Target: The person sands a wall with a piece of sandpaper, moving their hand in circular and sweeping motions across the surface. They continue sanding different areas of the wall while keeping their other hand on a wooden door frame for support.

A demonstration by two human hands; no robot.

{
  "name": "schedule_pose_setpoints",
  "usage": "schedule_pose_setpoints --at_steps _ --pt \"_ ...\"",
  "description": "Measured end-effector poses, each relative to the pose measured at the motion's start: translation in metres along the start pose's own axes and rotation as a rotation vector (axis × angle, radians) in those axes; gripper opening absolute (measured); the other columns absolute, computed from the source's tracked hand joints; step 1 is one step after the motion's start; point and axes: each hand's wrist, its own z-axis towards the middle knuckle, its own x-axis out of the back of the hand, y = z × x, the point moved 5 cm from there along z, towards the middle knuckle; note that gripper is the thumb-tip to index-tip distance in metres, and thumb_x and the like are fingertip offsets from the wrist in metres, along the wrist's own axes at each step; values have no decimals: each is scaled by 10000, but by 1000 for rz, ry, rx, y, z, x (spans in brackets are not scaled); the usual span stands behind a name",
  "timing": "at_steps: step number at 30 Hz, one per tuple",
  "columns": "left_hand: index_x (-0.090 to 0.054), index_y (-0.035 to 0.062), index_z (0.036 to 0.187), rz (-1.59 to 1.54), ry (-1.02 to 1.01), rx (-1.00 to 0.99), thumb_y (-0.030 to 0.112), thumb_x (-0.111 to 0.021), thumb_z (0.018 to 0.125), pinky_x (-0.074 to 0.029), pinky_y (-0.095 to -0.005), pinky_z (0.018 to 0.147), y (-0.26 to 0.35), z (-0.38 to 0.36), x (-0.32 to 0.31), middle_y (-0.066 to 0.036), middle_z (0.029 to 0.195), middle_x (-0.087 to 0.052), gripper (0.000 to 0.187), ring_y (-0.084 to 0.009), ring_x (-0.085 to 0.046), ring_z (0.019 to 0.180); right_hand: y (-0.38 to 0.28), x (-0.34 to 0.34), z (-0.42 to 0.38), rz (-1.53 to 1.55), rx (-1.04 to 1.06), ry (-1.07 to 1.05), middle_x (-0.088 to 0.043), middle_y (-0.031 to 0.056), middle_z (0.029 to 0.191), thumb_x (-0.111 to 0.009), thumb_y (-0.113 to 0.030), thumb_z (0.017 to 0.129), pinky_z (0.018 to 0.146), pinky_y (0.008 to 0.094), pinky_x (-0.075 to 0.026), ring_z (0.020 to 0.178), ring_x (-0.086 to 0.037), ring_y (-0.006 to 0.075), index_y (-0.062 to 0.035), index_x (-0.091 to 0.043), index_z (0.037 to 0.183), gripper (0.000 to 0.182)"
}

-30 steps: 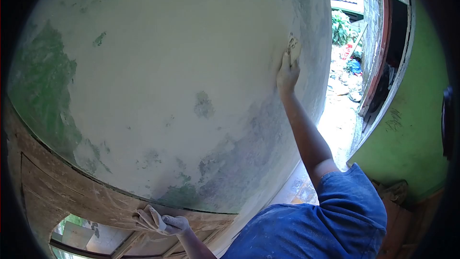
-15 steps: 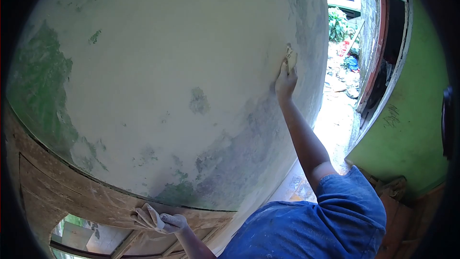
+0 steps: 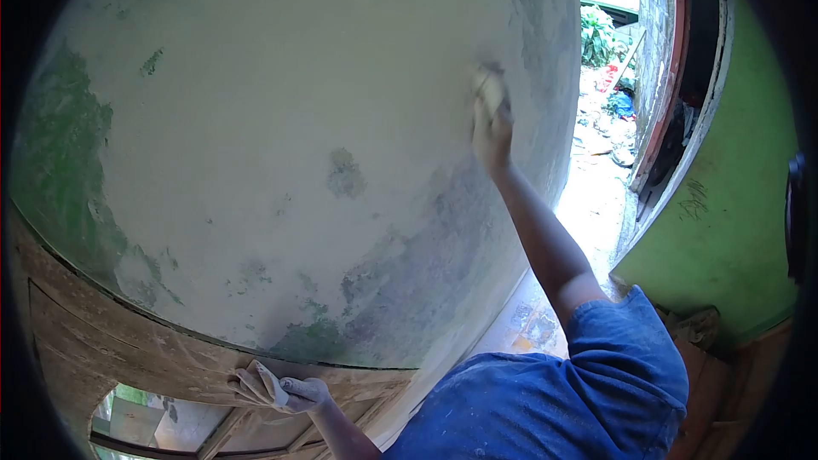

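Note:
My right hand (image 3: pixel 492 138) is raised against the patchy white and green wall (image 3: pixel 256 119), closed around a pale, flat scraper-like piece (image 3: pixel 490 89) that is blurred by motion. Low in the view, my left hand (image 3: pixel 305 394) grips a folded, whitish sheet or cloth (image 3: pixel 259 385) beside the wooden frame under the wall. Whitish powder or paste coats the fingers of my left hand. Green and grey patches show through the white layer, mainly at the wall's left and lower parts.
A wooden frame with glass panes (image 3: pixel 192 422) runs along the lower left. At the right, a bright passage (image 3: pixel 596 196) with plants and rubble lies beside a doorway (image 3: pixel 694 77) and a green wall (image 3: pixel 724 230). Brown wooden boards (image 3: pixel 707 383) stand at the lower right.
My right hand has moved left along the wall with the pale piece, which has turned. The view has shifted slightly. My left hand keeps its hold on the folded sheet.

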Motion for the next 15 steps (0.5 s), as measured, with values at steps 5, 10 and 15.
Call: schedule_pose_setpoints --at_steps 5,10,15 --pt "-481 21 1211 -9 13 6 185 -287 966 -197 -618 1031 -5 -3 1 -229 1279 -480 353 -441 -373 1251 -23 -59 -28 -145 102 -2 -459 128 1323 -441 -28 852 1063 361 -262 1269 -385 244 -69 -534 1234 395" --pt "-476 78 1240 -30 -31 48 200 -281 961 -167 -603 1045 -6 -5 2 -223 1327 -437 362 -458 -344 1264 -86 -115 -51 -606 854 -728 -427 56 1382 -577 -234 861 1112 418 -189 1334 -308 247 -225 -521 1279 423" --pt "-499 59 1225 -6 -30 72 221 -285 955 -166 -590 1054 -3 1 7 -216 1320 -449 380 -447 -334 1274 -64 -112 114 -14 108 -508 -408 72 1399 -546 -163 882 1104 420 -176 1329 -314 258 -150 -562 1226 345"
